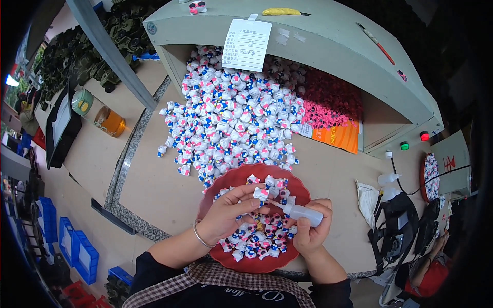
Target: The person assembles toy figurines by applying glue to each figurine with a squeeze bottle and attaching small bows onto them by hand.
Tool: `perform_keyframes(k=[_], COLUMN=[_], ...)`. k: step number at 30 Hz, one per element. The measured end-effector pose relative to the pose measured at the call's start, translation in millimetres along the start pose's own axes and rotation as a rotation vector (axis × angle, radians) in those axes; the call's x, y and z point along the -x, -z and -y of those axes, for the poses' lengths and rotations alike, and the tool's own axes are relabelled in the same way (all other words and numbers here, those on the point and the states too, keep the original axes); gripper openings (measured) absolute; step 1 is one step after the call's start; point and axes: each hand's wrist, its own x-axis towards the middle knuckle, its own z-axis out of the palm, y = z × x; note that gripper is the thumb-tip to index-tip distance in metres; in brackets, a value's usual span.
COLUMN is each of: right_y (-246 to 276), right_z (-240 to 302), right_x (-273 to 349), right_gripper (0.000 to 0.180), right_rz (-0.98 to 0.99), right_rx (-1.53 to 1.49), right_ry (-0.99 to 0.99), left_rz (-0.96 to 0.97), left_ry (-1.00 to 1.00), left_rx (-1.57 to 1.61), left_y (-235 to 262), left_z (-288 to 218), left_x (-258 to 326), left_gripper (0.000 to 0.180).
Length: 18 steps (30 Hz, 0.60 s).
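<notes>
Over a scalloped red basin (295, 191), my left hand (224, 215) pinches a small white cat figurine (261, 194) with blue on its lower part. My right hand (314, 228) grips a translucent squeeze bottle (306, 214), its thin nozzle pointing left at the figurine; whether the tip touches cannot be made out. Inside the basin lie many similar figurines (250, 241), some wearing dark-and-pink glasses. A big heap of white, blue and pink figurines (231, 120) spreads across the table just beyond the basin.
A grey metal housing (313, 28) arches over the heap, with a paper label (247, 46) hanging from it. Small pink pieces (326, 113) lie beneath, beside an orange packet (341, 137). A drink bottle (97, 113) is at left; a black bag (398, 226) sits at right.
</notes>
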Motion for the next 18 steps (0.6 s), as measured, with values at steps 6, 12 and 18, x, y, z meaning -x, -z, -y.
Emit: perform_keyframes(k=[6,12,18], right_y=[5.6,3.1,0.9], right_z=[-1.8,0.9,3.0], right_x=[2.4,0.6,1.1], right_gripper=[0.026,0.023,0.026], right_rz=[0.037,0.029,-0.053], right_rx=[0.104,0.152,0.059], right_ry=[0.031,0.037,0.008], left_rz=[-0.025,-0.025,-0.074], left_ry=[-0.019,-0.094,-0.107], left_rx=[-0.026,-0.064,-0.089], left_y=[-3.4,-4.3,-7.7], left_z=[-1.3,-1.9,-1.8], left_x=[1.1,1.3,1.4], left_gripper=[0.035,0.036,0.034])
